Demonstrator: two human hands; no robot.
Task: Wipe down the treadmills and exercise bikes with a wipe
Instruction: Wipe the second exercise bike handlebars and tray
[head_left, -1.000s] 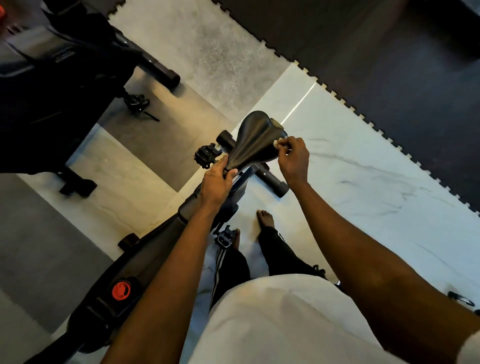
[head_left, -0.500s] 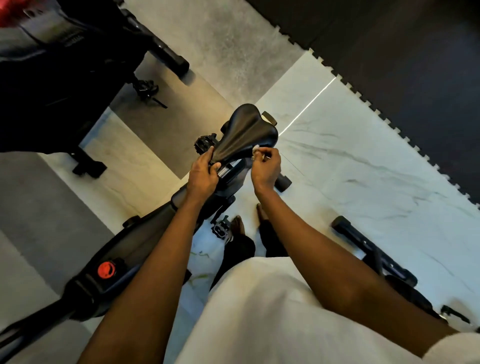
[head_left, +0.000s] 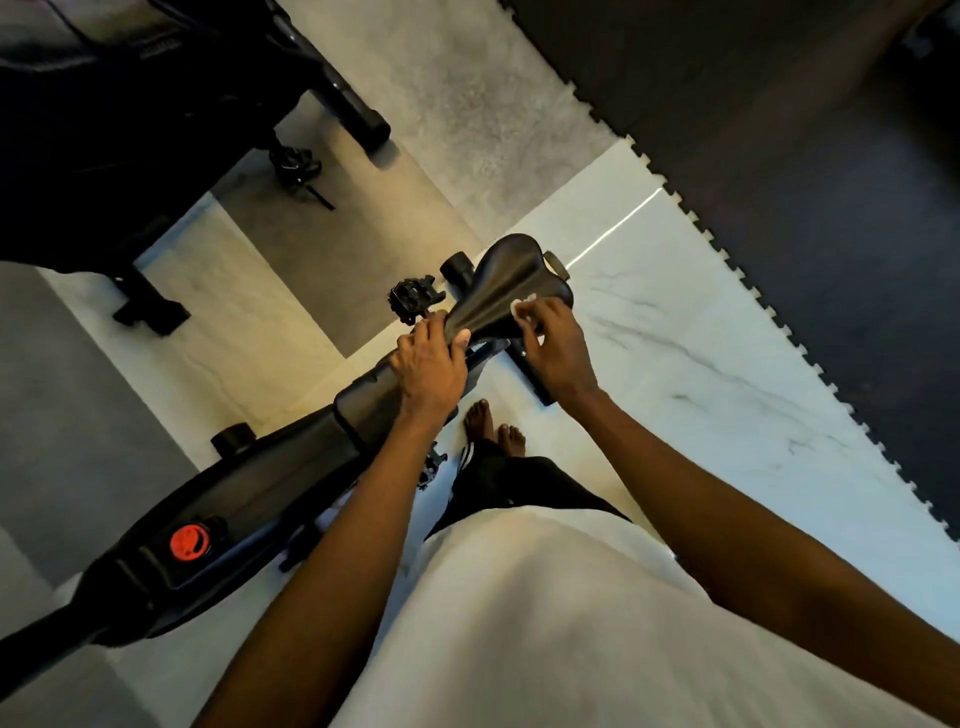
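Saddle: The black saddle (head_left: 511, 280) sat between your hands, narrow nose inside your left fingers, broad rear just beyond your right fingertips.
Wipe: The small white wipe (head_left: 522, 307) lay bunched under your right fingertips, against the saddle's right flank.
Right hand: Your right hand (head_left: 558, 348) had its fingers curled, pinching the wipe.
Left hand: Your left hand (head_left: 428, 364) gripped the nose, thumb on top, likely steadying it.
Pointing: The nose pointed back at you. The long axis ran from your left fingers away past your right fingertips, in line with the bike frame (head_left: 291, 467).
Progress: You were probably early, working the saddle only.
Left: The frame behind your left wrist, the second machine (head_left: 130, 104) well beyond your left fingers, and any treadmills, none in view, seemingly remained.
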